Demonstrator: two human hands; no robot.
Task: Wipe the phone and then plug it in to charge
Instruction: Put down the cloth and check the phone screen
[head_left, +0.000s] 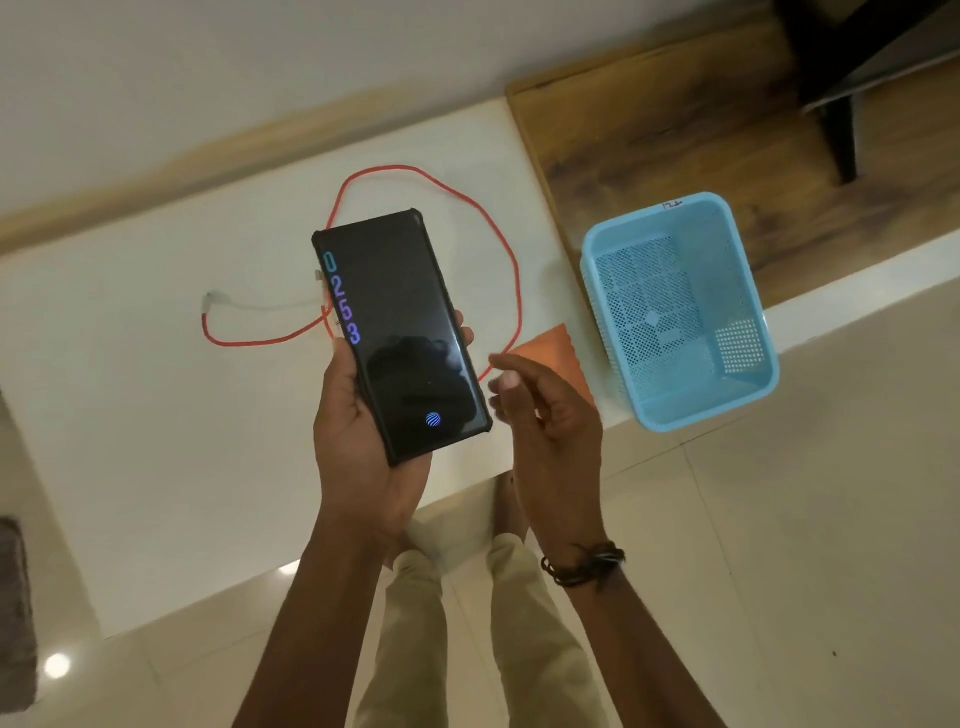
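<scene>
In the head view, the left hand (358, 441) holds the phone (400, 332) in the air over the white counter (156, 415). The thumb lies along the phone's left edge and the fingers (464, 332) curl around its right edge. The phone is in a dark case with the screen facing up, and the screen shows coloured digits and a small round icon.

The right hand (545, 415) is just beside the phone's right edge. Its fingers are loosely bent, a little blurred, and hold nothing.

A red cable (498, 228) lies in a loop on the counter and is partly hidden behind the phone. Its white plug (213, 300) is at the left. An orange cloth (550, 343) lies on the counter, partly covered by the right hand. A light blue basket (675, 312) stands just beside the cloth.
</scene>
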